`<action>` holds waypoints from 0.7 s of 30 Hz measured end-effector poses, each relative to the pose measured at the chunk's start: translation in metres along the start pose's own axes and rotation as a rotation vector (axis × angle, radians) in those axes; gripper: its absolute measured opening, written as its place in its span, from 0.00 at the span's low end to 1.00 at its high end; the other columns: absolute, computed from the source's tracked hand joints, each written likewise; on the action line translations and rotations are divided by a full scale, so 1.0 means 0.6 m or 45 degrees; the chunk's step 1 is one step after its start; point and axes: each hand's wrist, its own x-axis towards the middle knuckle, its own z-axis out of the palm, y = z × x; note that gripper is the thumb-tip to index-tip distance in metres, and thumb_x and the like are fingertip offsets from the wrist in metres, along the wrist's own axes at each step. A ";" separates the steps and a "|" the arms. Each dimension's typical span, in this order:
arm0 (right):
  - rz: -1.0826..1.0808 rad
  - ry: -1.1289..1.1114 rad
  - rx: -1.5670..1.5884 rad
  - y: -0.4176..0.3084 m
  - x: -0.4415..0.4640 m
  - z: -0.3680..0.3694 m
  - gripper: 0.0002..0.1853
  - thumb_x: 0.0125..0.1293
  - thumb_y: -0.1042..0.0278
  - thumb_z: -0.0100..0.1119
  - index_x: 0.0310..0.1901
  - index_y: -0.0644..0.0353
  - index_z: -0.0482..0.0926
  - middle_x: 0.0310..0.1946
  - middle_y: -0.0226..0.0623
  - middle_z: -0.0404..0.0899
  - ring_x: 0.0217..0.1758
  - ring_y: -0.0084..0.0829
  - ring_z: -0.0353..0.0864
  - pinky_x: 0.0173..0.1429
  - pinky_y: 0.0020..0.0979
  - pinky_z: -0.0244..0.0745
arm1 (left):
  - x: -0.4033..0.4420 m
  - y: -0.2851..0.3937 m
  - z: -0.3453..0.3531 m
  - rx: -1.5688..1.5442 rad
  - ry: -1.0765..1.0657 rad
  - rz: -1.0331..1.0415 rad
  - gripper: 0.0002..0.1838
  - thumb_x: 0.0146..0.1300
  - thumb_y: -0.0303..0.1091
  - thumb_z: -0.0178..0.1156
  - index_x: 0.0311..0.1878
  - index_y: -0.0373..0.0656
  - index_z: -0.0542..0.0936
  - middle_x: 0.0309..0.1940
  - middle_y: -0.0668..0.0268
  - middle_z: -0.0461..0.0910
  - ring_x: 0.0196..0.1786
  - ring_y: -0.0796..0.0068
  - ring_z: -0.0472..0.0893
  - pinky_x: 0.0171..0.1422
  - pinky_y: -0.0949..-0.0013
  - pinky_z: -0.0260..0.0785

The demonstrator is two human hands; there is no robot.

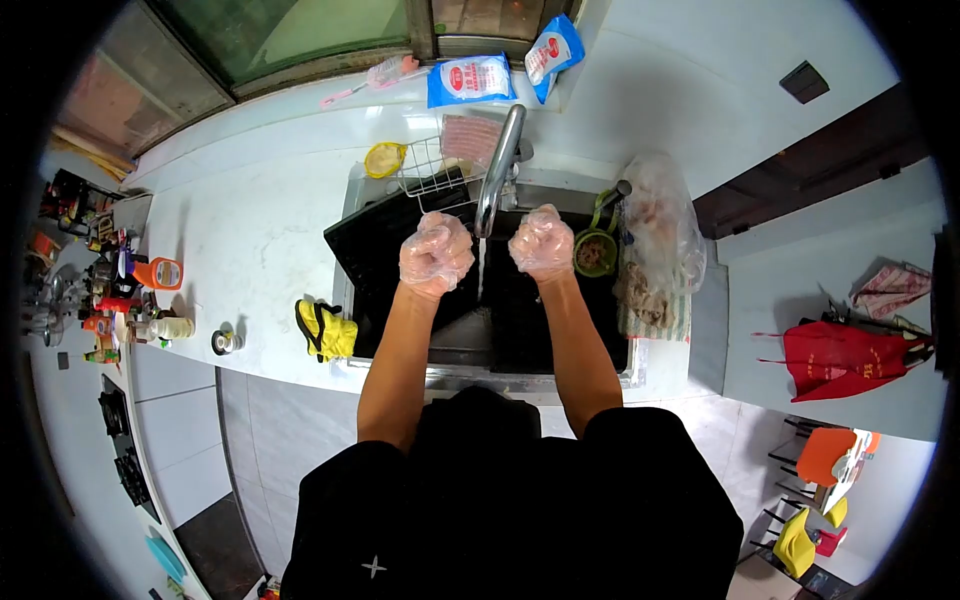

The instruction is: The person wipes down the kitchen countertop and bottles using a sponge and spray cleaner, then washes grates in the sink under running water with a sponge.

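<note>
White counter (250, 240) borders the sink (462, 371); left hand (437, 255) and right hand (542, 243), gloved fingers curled into 2 fists, hang apart inside its edges; water (481, 272) between

A: Window ledge (300, 106)?
B: Blue-and-white packet (470, 80) on it, second packet (555, 55) tilted at the corner.
A: Desk (245, 240), cooker side?
B: Yellow-and-black bundle (330, 332) near the front edge. Small round jar (225, 342) beyond it, then orange bottle (160, 273) among clutter too small to ID. Black cooktop (122, 440) past that.
A: Opposite end?
B: Clear plastic bag (665, 215), crumpled, contents unclear. Striped cloth (675, 322) showing at its lower edge.
A: Rest of room?
B: Red apron (840, 355) hanging, checked cloth (892, 292) just beside it. Orange chair (825, 455) and yellow chair (795, 543) near each other. Black switch plate (804, 82) on the wall.
</note>
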 end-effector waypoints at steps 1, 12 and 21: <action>-0.025 -0.037 -0.029 -0.006 0.005 0.010 0.14 0.61 0.78 0.54 0.22 0.53 0.62 0.15 0.28 0.57 0.14 0.26 0.56 0.18 0.31 0.54 | 0.003 0.006 0.010 0.048 -0.039 0.015 0.19 0.61 0.22 0.57 0.20 0.51 0.60 0.20 0.71 0.61 0.21 0.76 0.61 0.22 0.71 0.54; 0.095 0.646 -0.369 -0.050 0.030 -0.033 0.18 0.68 0.58 0.54 0.21 0.48 0.63 0.14 0.25 0.57 0.14 0.25 0.53 0.20 0.30 0.50 | 0.018 0.029 0.081 0.200 -0.204 0.126 0.16 0.74 0.34 0.53 0.27 0.51 0.63 0.11 0.77 0.47 0.11 0.81 0.45 0.15 0.72 0.40; 0.341 1.138 -1.039 -0.039 0.042 -0.086 0.34 0.69 0.34 0.49 0.57 0.62 0.74 0.57 0.41 0.79 0.53 0.36 0.77 0.56 0.37 0.73 | 0.020 0.054 0.106 0.189 -0.092 0.226 0.13 0.80 0.40 0.42 0.60 0.52 0.71 0.16 0.76 0.57 0.12 0.81 0.56 0.16 0.73 0.48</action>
